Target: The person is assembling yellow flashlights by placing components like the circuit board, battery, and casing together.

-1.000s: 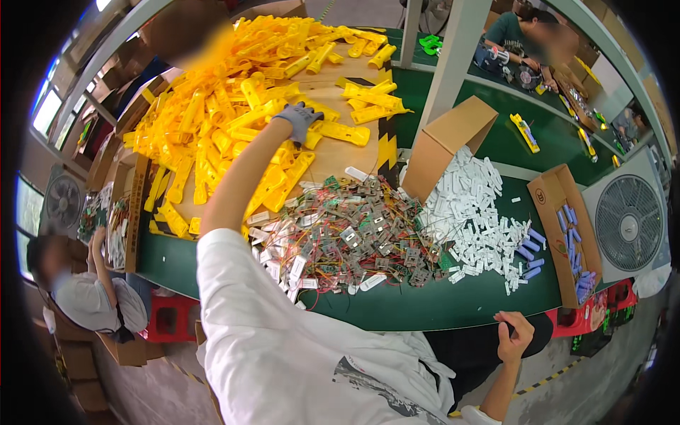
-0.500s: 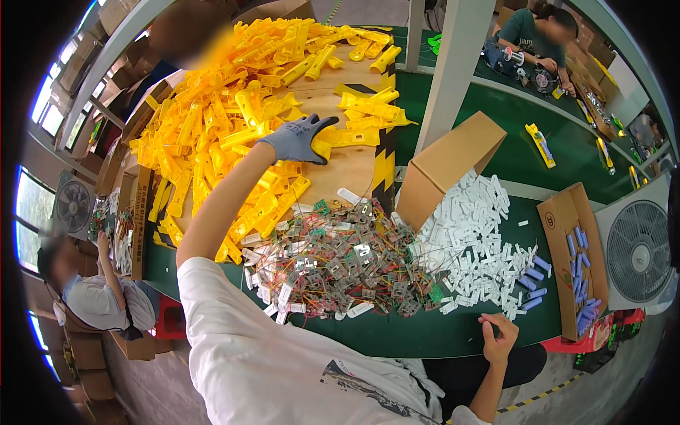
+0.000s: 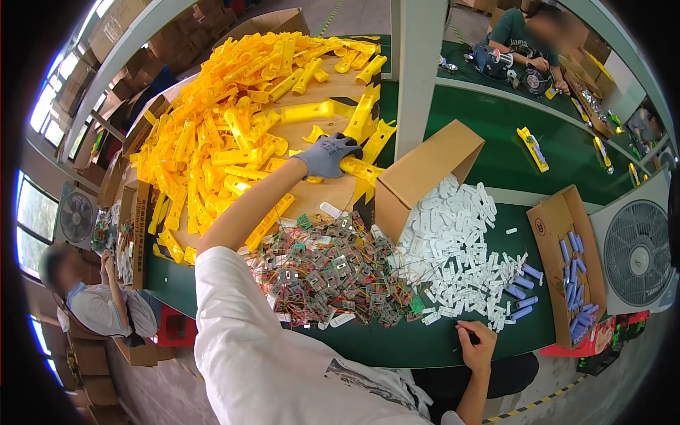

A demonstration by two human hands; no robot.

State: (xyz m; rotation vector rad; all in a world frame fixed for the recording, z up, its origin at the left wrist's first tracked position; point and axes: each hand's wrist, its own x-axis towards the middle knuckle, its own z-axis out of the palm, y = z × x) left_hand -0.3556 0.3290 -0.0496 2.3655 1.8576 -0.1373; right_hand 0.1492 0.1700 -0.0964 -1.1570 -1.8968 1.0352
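My left hand (image 3: 331,156), in a grey-blue glove, reaches across the wooden board with its fingers closed on the end of a yellow plastic housing shell (image 3: 361,170). More yellow shells (image 3: 363,117) lie just beyond it, and a large heap of yellow shells (image 3: 212,117) spreads to its left. At the table's near edge is my bare right hand (image 3: 477,346), fingers curled in and nothing visible in them. It is nearest to the white plastic pieces (image 3: 453,248) and several blue-purple cylindrical cells (image 3: 523,290).
A tangle of wired circuit parts (image 3: 333,269) covers the near middle of the green table. An open cardboard box (image 3: 425,177) leans behind the white pieces. Right of them stand a carton of cells (image 3: 545,234) and a fan (image 3: 637,258). A grey post (image 3: 412,78) rises at the far edge. Other people work nearby.
My left hand has gone from spread fingers to a closed grip on a yellow shell and sits slightly nearer. Several yellow shells beside it have shifted. My right hand stays curled at the table edge.
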